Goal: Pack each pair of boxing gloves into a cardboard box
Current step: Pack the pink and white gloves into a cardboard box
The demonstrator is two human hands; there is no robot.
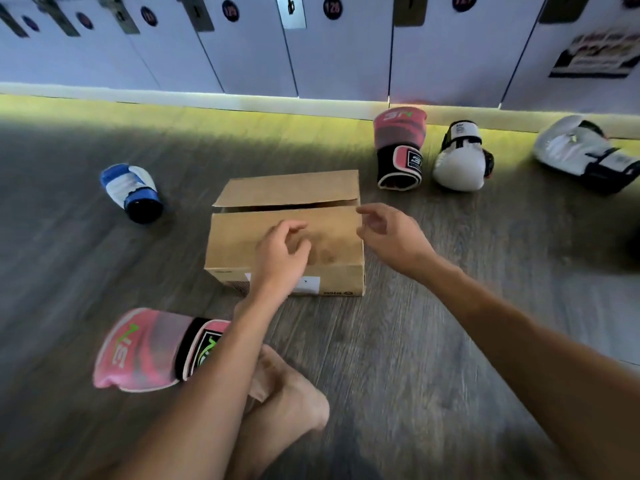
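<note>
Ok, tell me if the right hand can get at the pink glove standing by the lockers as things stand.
Probably yes. The right hand hovers empty beside the cardboard box, and only bare floor lies between it and that pink glove; the neighbouring white glove stands apart.

I see wood floor (415,358) w/ box (235,244) mid, blue glove (130,192) left, near pink glove (145,351) by me, far pink glove (400,147), white glove (459,157) + 2nd white glove (581,154) far right.
</note>
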